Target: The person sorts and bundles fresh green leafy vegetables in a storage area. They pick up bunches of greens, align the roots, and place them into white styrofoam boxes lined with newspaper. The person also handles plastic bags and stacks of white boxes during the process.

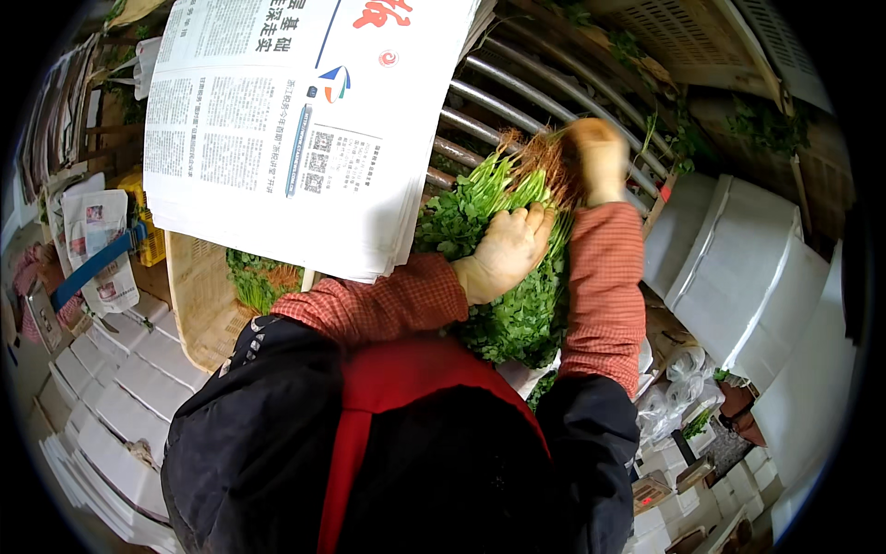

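A bundle of leafy green herbs, looking like coriander point(516, 305), lies in front of me with its brown roots pointing away over a rack of metal bars. My left hand point(509, 242) presses on the stems with its fingers bent over them; whether it grips them is unclear. Beside the roots point(540, 163), on their right, is my right hand point(599, 149), blurred, its fingers partly hidden. A thick stack of newspapers point(291, 138) lies left of the bundle, its near edge above my left sleeve.
A beige plastic crate point(197, 305) with more rooted greens point(259, 284) stands at the left. White foam boxes point(734, 270) are stacked at the right, near clear plastic bags point(682, 381). Pale boxes point(131, 388) fill the lower left. Metal bars point(512, 93) run beyond the bundle.
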The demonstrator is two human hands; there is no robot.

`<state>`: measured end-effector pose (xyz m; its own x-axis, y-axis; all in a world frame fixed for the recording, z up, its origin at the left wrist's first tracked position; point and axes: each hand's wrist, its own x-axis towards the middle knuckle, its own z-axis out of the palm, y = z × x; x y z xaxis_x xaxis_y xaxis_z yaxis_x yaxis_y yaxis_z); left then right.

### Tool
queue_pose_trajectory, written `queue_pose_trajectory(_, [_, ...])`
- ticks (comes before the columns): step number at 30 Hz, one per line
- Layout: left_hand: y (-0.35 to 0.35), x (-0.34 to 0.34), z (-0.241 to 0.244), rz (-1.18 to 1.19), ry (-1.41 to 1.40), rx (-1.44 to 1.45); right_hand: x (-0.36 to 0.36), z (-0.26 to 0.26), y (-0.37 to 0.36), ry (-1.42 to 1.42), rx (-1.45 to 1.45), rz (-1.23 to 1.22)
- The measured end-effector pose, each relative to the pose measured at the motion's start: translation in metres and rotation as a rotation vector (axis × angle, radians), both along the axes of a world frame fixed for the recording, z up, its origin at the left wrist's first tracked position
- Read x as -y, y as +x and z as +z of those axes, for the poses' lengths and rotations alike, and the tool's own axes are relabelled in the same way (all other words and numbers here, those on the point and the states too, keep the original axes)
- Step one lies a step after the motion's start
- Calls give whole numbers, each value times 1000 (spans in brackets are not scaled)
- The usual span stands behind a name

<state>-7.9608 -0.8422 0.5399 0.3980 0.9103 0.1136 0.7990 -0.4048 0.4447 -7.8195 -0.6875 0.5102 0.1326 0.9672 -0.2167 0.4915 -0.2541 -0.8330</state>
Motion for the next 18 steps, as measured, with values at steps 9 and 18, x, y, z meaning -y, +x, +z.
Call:
queue_pose_trajectory(9, [4, 1, -4, -6, 25, -31, 7, 36, -31, -172, 603, 927])
queue_pose_trajectory(18, [3, 1, -1, -12, 11, -44, -20, -3, 33, 103, 360, 27])
